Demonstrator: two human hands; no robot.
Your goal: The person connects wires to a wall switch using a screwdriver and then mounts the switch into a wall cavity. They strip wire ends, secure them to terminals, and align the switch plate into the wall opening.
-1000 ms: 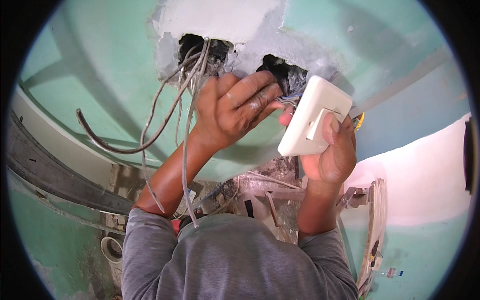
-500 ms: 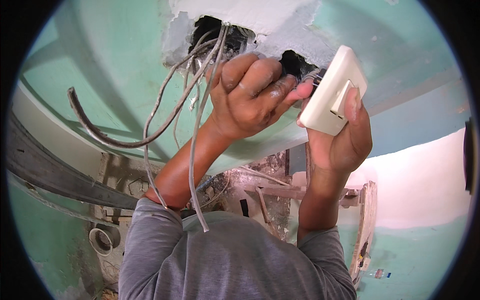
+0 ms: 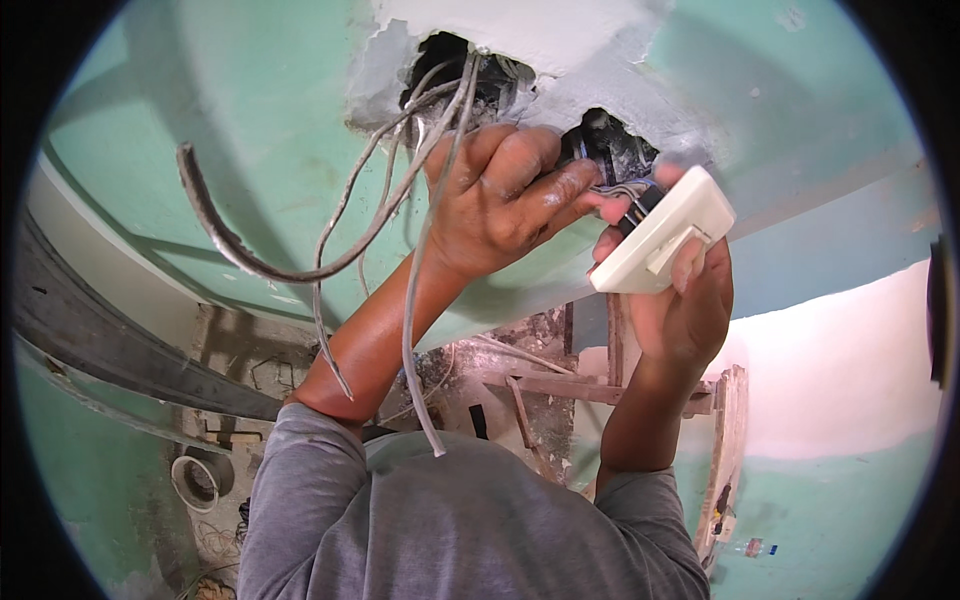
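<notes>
A: Right hand (image 3: pixel 683 300)?

B: It is gripping the white switch plate (image 3: pixel 662 240), fingers wrapped over its lower edge, thumb lying across the face. The plate is cream-white, rectangular, with one raised rocker, and is tilting at about 3 o'clock of frame centre, just below the right wall hole (image 3: pixel 610 150).

A: Left hand (image 3: pixel 505 205)?

B: Fingers are curling together, pinching the thin wires (image 3: pixel 622 190) at the plate's back, at 9 o'clock of the plate.

A: Further out?

B: Grey cables (image 3: pixel 330 260) are hanging from the left wall hole (image 3: pixel 460 75) at 12 o'clock, looping toward 9 o'clock over the green wall (image 3: pixel 250 120).
</notes>
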